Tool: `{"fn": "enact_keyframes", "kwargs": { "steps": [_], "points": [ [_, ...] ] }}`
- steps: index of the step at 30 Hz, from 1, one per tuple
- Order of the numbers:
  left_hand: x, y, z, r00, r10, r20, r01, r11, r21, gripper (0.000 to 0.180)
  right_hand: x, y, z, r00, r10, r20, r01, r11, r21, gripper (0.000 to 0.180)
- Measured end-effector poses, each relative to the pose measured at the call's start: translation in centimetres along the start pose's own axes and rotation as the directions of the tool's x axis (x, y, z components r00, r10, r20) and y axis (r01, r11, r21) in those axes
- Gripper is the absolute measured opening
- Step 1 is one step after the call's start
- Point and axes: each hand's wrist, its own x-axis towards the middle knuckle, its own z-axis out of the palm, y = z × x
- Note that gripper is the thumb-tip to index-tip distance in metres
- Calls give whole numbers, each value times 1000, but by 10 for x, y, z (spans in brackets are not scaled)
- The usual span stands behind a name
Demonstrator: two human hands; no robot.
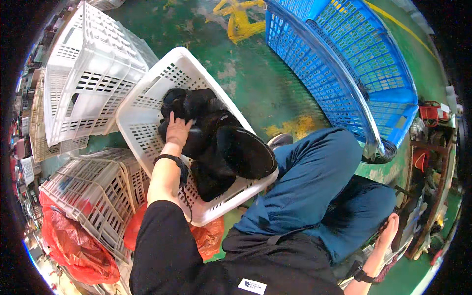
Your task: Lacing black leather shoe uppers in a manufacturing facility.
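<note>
My left hand (178, 132) reaches into a white plastic basket (206, 211) and lies on a heap of dark pieces in it, its fingers spread. Several black boot-like pieces (199, 101) are piled there; their exact kind I cannot make out. One large piece with a wide oval end (246, 152) leans over the basket's near right rim, beside my leg. Off to the right, my right hand (388, 232) is held up near my thigh, apart from the basket. Its fingers are stretched out and nothing shows in them.
White crates (98, 73) are stacked at the left, with another greyish crate (93, 191) and a red plastic bag (73, 246) nearer me. Large blue baskets (319, 73) stand at the far right. Beyond my right knee is a brown rack (432, 187) with a red container (433, 113).
</note>
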Motion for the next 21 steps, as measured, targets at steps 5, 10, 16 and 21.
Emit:
{"fn": "enact_keyframes", "kwargs": {
  "steps": [5,10,16,21],
  "points": [
    [0,-18,-21,965,25,262,-16,999,-35,24,1,-4,-2,997,80,-17,-79,997,25,8],
    [7,-16,-66,972,231,-34,-229,972,56,25,7,-9,13,985,142,-99,-134,988,80,13],
    [49,26,-96,943,322,-80,-320,947,36,63,9,-10,22,987,116,-111,-105,989,106,15],
    [81,45,-88,969,221,114,-234,965,120,77,8,0,19,985,101,-138,-86,990,112,18]
  ]
}}
